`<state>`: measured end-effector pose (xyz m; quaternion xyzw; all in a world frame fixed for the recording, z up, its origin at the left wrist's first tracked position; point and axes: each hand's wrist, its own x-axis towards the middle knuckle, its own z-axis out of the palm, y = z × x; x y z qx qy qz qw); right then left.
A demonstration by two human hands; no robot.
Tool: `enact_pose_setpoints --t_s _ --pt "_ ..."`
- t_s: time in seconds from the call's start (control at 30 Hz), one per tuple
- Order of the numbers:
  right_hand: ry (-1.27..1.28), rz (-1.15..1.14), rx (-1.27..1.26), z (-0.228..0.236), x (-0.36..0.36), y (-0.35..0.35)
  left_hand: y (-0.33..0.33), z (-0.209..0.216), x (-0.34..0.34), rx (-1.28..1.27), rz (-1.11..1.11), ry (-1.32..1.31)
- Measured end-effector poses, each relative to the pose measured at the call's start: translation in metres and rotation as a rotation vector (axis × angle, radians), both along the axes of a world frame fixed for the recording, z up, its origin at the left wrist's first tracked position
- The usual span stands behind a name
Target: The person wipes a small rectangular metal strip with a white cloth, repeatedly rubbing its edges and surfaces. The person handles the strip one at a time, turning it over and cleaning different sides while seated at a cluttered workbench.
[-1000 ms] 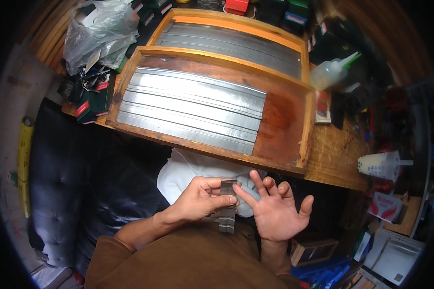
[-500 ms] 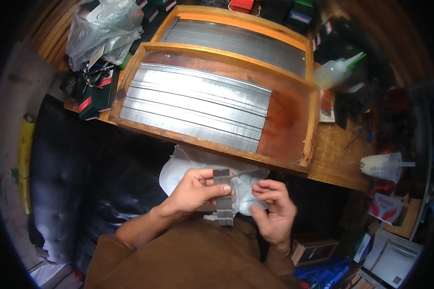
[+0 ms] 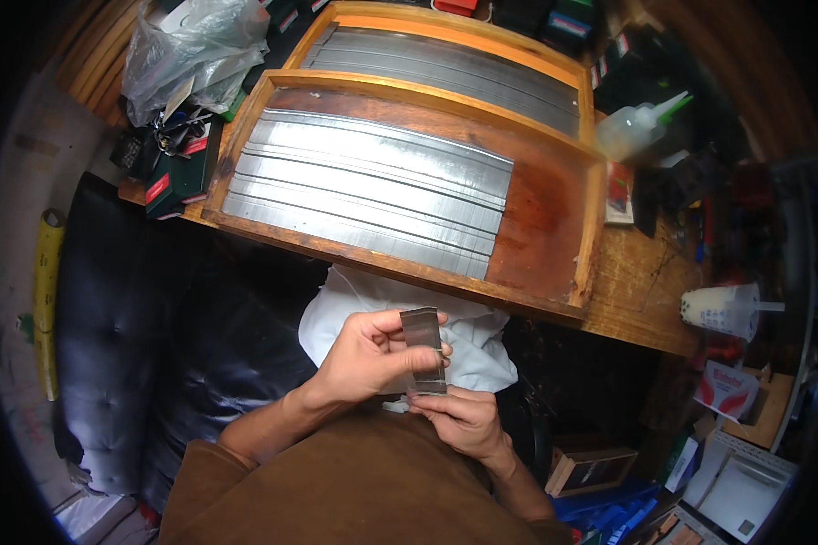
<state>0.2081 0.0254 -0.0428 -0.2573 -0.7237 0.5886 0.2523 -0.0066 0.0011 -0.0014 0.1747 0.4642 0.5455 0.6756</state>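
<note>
My left hand [image 3: 359,359] is closed around a narrow stack of thin dark grey metal strips [image 3: 421,329], held upright over my lap with the thumb across its front. At the lower end of the stack, my right hand [image 3: 463,422] pinches the strips between thumb and fingers. A white cloth [image 3: 350,295] lies behind and below both hands. Beyond them, a shallow wooden tray [image 3: 550,227] on the bench holds rows of shiny flat metal strips [image 3: 364,195], laid side by side across its left and middle part.
Behind stands a second wooden tray [image 3: 482,44] with more strips. A plastic bag [image 3: 195,59] and dark green boxes [image 3: 180,177] sit at the left. To the right are a squeeze bottle [image 3: 632,127] and, at the bench edge, a drink cup [image 3: 718,311]. A black padded seat [image 3: 109,363] fills the left.
My right hand has come in from the right, its spread fingers closing on the stack's lower end. The stack has tilted slightly in my left hand, which stays in place.
</note>
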Motion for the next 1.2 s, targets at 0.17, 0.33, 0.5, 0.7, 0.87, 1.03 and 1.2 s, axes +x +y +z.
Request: enact_pose_setpoints --t_s 0.17,0.33,0.5,0.7,0.87,1.03,1.2 --pt "0.076 0.031 0.115 -0.023 0.009 0.001 -0.022 -0.018 0.011 0.112 -0.047 0.008" --pt "0.248 0.132 -0.279 -0.031 0.011 0.0 -0.025 -0.022 0.007 0.129 -0.11 0.003" --pt "0.42 0.242 -0.818 -0.042 0.019 0.005 -0.017 -0.026 0.005 0.011 -0.088 -0.183" --pt "0.638 0.191 -1.062 -0.063 0.02 -0.005 -0.017 -0.025 0.011 -0.075 0.027 -0.349" --pt "0.842 0.143 -1.262 -0.07 0.013 -0.015 -0.018 -0.025 0.012 -0.155 0.044 -0.389" --pt "0.771 0.086 -1.191 -0.07 0.017 -0.019 -0.021 -0.026 0.011 -0.199 0.092 -0.544" --pt "0.461 -0.005 -0.83 -0.043 0.017 -0.02 -0.023 -0.024 0.006 -0.173 0.057 -0.512"
